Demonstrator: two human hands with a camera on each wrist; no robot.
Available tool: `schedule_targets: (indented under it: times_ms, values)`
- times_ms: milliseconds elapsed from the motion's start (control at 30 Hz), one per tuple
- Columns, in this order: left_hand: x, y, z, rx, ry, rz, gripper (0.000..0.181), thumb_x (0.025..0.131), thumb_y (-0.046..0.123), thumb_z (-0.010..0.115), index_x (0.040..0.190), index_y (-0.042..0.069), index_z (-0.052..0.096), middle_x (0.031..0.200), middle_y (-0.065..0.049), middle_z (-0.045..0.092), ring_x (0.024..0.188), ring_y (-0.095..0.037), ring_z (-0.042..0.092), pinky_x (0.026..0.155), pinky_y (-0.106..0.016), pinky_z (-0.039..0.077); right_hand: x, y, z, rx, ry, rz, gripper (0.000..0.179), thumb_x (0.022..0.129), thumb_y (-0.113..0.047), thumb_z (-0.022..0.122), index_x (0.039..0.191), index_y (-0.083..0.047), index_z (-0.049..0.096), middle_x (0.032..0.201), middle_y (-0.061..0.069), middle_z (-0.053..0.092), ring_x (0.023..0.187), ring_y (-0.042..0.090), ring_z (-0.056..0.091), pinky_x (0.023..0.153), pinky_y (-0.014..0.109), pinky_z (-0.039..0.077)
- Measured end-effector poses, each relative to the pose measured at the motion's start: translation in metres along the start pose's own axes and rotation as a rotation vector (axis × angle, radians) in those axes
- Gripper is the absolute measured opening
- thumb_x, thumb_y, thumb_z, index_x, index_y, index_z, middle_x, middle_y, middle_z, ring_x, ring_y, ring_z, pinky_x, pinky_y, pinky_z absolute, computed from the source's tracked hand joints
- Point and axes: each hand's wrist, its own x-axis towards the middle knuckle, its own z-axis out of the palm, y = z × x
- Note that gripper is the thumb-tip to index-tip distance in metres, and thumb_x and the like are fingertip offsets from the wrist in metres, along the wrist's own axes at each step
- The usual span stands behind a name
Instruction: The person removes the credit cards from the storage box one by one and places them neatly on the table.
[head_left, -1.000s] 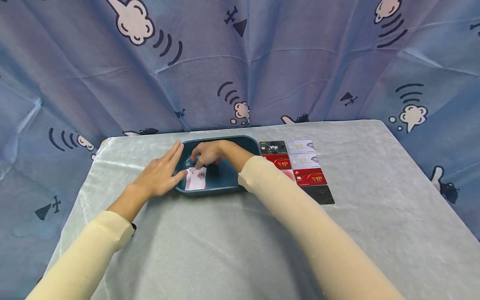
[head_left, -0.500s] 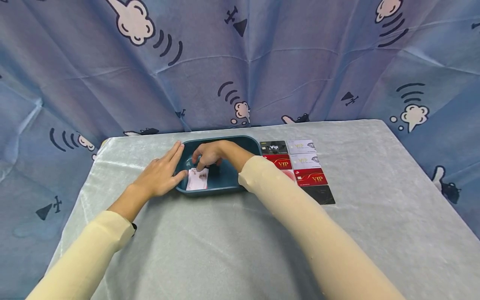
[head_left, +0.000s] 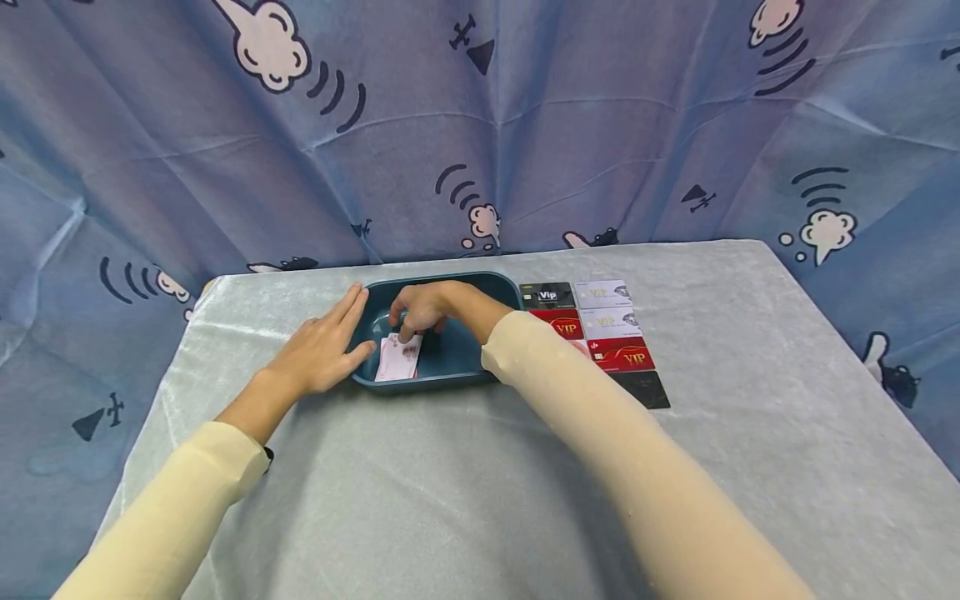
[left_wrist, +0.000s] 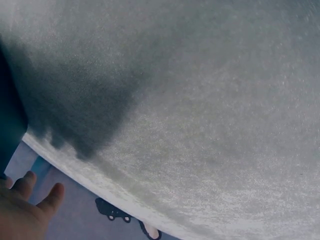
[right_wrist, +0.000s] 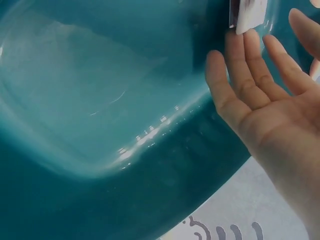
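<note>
Inside a dark teal tub (head_left: 457,381) lies a small stack of pale pink-and-white cards (head_left: 397,360), slightly fanned, with a red edge showing underneath. My right hand (head_left: 422,307) reaches into the tub, its bent fingers at the far edge of the top card. In the right wrist view, the fingers of the right hand (right_wrist: 270,95) are loosely extended; two fingertips meet the edge of the cards (right_wrist: 250,16), and the thumb stands apart. My left hand (head_left: 318,346) rests at the tub's left rim with fingers extended, its thumb over the near left corner.
Right of the tub, VIP cards lie in two columns: a black card (head_left: 546,295), a red card (head_left: 555,322), white cards (head_left: 602,293), another red card (head_left: 621,354) and a dark card (head_left: 641,388). My right sleeve partly covers them. A patterned curtain (head_left: 637,150) hangs behind the grey-clothed table (head_left: 750,350).
The pale cards have slid a little to the right in the tub and turned slightly, with my right fingers moving along with them. My left hand has stayed at the rim.
</note>
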Motion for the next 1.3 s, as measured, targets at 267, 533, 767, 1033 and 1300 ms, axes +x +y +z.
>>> schedule_targets:
  times_ms: [267,533,767,1033,1300]
  values:
    - [0.000,0.000,-0.001,-0.001,-0.004,-0.003,0.077,0.103,0.038,0.047,0.160,0.005,0.006,0.167,-0.014,0.004,0.146,-0.036,0.028,0.107,-0.066,0.030,-0.005,0.001,-0.001,-0.100,0.052,-0.073,0.047,0.093,-0.003,0.064,0.139,-0.008,0.055,0.122,0.009,0.056,0.102,0.018,0.056,0.091,0.040,0.054]
    - [0.000,0.000,-0.002,0.000,-0.007,-0.003,0.078,0.103,0.038,0.046,0.160,0.006,0.005,0.167,-0.015,0.004,0.145,-0.039,0.029,0.107,-0.065,0.030,-0.010,0.000,0.001,-0.216,0.082,-0.148,0.049,0.090,0.004,0.065,0.137,-0.005,0.056,0.100,0.007,0.058,0.083,0.014,0.053,0.065,0.021,0.044]
    - [-0.001,0.001,-0.001,-0.005,-0.011,-0.007,0.078,0.103,0.038,0.047,0.160,0.006,0.005,0.167,-0.014,0.004,0.144,-0.040,0.030,0.107,-0.065,0.030,-0.015,0.001,0.002,-0.254,0.135,-0.192,0.043,0.088,0.008,0.062,0.129,-0.005,0.060,0.103,0.010,0.062,0.085,0.016,0.055,0.066,0.022,0.044]
    - [-0.001,0.001,0.000,-0.004,-0.008,-0.006,0.077,0.103,0.039,0.046,0.160,0.007,0.004,0.167,-0.014,0.003,0.145,-0.039,0.029,0.108,-0.066,0.029,-0.029,0.004,0.003,-0.262,0.146,-0.226,0.039,0.089,0.003,0.068,0.126,-0.004,0.057,0.095,0.009,0.060,0.079,0.015,0.054,0.065,0.022,0.044]
    - [-0.001,0.001,0.000,-0.006,-0.018,-0.015,0.078,0.104,0.040,0.044,0.160,0.008,0.002,0.167,-0.014,0.002,0.146,-0.040,0.028,0.109,-0.065,0.028,-0.042,0.014,0.006,-0.212,0.155,-0.291,0.025,0.091,0.004,0.065,0.112,-0.005,0.054,0.085,0.009,0.061,0.073,0.023,0.063,0.062,0.023,0.045]
